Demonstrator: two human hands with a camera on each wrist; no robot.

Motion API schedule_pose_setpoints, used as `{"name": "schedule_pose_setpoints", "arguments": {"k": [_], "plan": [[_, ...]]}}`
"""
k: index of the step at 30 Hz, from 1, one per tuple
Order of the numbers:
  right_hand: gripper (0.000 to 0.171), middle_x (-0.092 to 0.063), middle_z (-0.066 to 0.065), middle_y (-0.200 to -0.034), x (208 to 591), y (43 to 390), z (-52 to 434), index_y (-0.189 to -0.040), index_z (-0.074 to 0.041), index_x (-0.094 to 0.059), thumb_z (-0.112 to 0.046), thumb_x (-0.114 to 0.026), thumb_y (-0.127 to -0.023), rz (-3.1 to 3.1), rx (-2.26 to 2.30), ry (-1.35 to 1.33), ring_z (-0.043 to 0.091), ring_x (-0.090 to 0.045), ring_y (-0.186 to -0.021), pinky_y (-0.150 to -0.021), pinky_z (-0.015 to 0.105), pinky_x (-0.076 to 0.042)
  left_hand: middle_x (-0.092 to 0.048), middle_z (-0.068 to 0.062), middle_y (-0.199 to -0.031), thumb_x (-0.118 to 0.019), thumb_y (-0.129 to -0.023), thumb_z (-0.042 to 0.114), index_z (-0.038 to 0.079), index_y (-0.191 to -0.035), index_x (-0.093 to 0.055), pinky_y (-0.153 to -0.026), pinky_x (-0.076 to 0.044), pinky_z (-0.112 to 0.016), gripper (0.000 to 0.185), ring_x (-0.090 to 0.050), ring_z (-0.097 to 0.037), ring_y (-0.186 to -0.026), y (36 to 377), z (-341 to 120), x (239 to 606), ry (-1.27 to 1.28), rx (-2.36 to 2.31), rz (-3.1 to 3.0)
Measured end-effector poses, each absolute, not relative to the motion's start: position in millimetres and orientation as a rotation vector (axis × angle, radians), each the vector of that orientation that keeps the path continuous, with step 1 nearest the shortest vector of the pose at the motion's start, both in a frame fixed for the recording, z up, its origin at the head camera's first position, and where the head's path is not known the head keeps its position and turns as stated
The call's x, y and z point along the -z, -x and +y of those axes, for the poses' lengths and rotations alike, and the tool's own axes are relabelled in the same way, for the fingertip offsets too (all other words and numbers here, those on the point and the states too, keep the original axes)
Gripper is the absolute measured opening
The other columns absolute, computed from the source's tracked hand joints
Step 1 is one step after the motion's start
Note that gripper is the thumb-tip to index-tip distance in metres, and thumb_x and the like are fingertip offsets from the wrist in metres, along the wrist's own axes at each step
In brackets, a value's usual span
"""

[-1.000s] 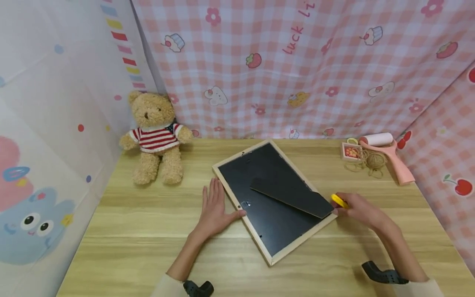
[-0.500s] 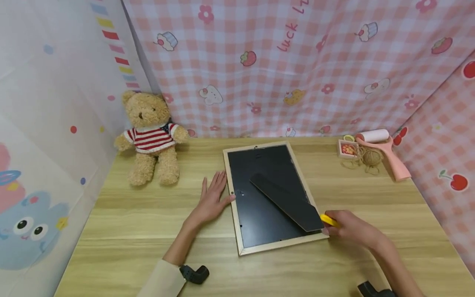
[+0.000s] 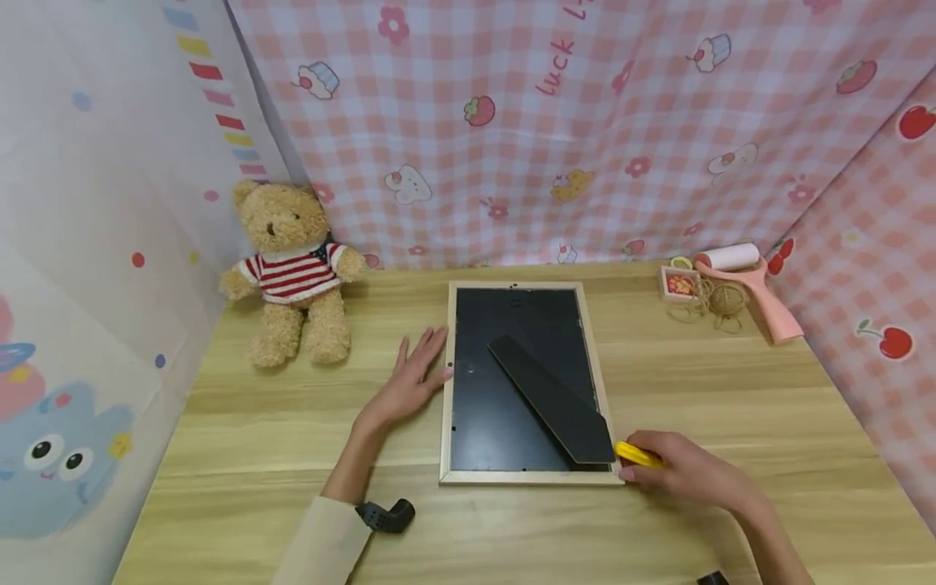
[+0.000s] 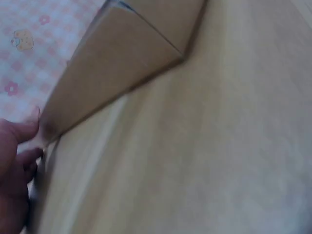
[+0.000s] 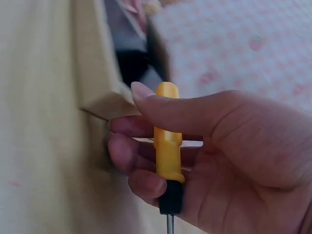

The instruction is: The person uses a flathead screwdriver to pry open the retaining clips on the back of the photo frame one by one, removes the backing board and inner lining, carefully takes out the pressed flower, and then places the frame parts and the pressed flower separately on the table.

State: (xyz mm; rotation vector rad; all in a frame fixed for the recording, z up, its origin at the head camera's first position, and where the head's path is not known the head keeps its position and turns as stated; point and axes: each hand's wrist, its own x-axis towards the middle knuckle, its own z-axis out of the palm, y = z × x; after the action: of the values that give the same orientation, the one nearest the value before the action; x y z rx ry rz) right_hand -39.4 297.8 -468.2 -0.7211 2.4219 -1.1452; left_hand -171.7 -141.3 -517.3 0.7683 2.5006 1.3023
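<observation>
My left hand (image 3: 409, 382) lies flat on the bench (image 3: 292, 439), fingers straight and spread, their tips against the left edge of the picture frame (image 3: 521, 479), which looks meant to keep the frame from sliding. The frame lies face down near the middle of the bench with its black backing up and its stand flap (image 3: 552, 398) slanting across it. My right hand (image 3: 687, 471) sits at the frame's near right corner, fingers curled around a small yellow-handled screwdriver (image 5: 167, 146), held close to that corner, ready for work on the backing.
</observation>
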Motion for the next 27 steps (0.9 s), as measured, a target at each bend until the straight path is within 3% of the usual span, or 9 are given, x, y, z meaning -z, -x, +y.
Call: {"name": "schedule_pose_setpoints", "arguments": {"k": [4, 7, 11, 17, 20, 23, 27], "plan": [[0.013, -0.05, -0.012, -0.084, 451.8, 49.8, 294.2, -0.095, -0.011, -0.066, -0.005, -0.072, -0.105, 2.704, 1.152, 0.693, -0.003, -0.046, -0.073, -0.06, 0.022, -0.04, -0.022, -0.018, -0.182, -0.07, -0.107, 0.038, 0.011, -0.175, -0.028, -0.135, 0.02, -0.054, 0.085, -0.003, -0.039, -0.172, 168.6, -152.1, 518.4, -0.846, -1.325, 2.46], [0.008, -0.059, -0.004, -0.093, 439.6, 62.9, 280.4, -0.098, -0.008, -0.07, -0.003, -0.071, -0.105, 2.916, 1.229, 0.592, -0.002, -0.051, -0.081, -0.066, 0.018, -0.045, -0.021, -0.02, -0.181, -0.084, -0.092, 0.044, 0.011, -0.174, -0.031, -0.136, 0.017, -0.056, 0.103, -0.004, -0.039, -0.172, 166.4, -158.8, 513.3, -0.874, -1.289, 2.442], [0.012, -0.069, 0.003, -0.103, 420.8, 82.1, 257.8, -0.103, -0.003, -0.077, -0.005, -0.067, -0.109, 3.088, 1.459, 0.427, 0.0, -0.057, -0.087, -0.074, 0.013, -0.046, -0.019, -0.021, -0.182, -0.091, -0.079, 0.049, 0.01, -0.174, -0.03, -0.136, 0.014, -0.059, 0.119, -0.006, -0.039, -0.171, 165.2, -159.5, 509.8, -0.9, -1.203, 2.459], [0.028, -0.071, -0.004, -0.085, 395.5, 119.1, 233.4, -0.108, -0.002, -0.079, -0.019, -0.058, -0.116, 2.96, 1.751, 0.342, 0.008, -0.062, -0.072, -0.065, 0.016, -0.05, -0.021, -0.02, -0.181, -0.091, -0.08, 0.052, 0.01, -0.174, -0.029, -0.136, 0.013, -0.061, 0.12, -0.009, -0.039, -0.171, 163.5, -151.0, 512.1, -0.953, -1.131, 2.511], [0.033, -0.074, 0.003, -0.084, 394.9, 142.3, 221.4, -0.112, 0.001, -0.077, -0.021, -0.053, -0.118, 2.769, 1.822, 0.463, 0.014, -0.068, -0.069, -0.062, 0.021, -0.056, -0.021, -0.018, -0.181, -0.091, -0.08, 0.056, 0.009, -0.174, -0.026, -0.136, 0.013, -0.06, 0.124, -0.009, -0.038, -0.171, 162.5, -149.3, 513.5, -0.946, -1.11, 2.532], [0.033, -0.078, 0.012, -0.092, 399.7, 163.1, 206.3, -0.114, 0.006, -0.075, -0.016, -0.052, -0.118, 2.648, 1.87, 0.599, 0.016, -0.074, -0.07, -0.065, 0.026, -0.064, -0.018, -0.015, -0.182, -0.091, -0.079, 0.059, 0.009, -0.176, -0.021, -0.137, 0.014, -0.057, 0.129, -0.008, -0.035, -0.172, 162.0, -148.7, 514.3, -0.936, -1.07, 2.555], [0.021, -0.077, 0.016, -0.095, 406.1, 186.3, 184.0, -0.116, 0.01, -0.072, -0.009, -0.064, -0.112, 2.542, 1.939, 0.632, 0.016, -0.076, -0.074, -0.071, 0.028, -0.067, -0.017, -0.013, -0.183, -0.092, -0.078, 0.058, 0.012, -0.176, -0.019, -0.137, 0.015, -0.055, 0.131, -0.007, -0.032, -0.172, 162.5, -149.7, 513.8, -0.935, -1.045, 2.574]]}}
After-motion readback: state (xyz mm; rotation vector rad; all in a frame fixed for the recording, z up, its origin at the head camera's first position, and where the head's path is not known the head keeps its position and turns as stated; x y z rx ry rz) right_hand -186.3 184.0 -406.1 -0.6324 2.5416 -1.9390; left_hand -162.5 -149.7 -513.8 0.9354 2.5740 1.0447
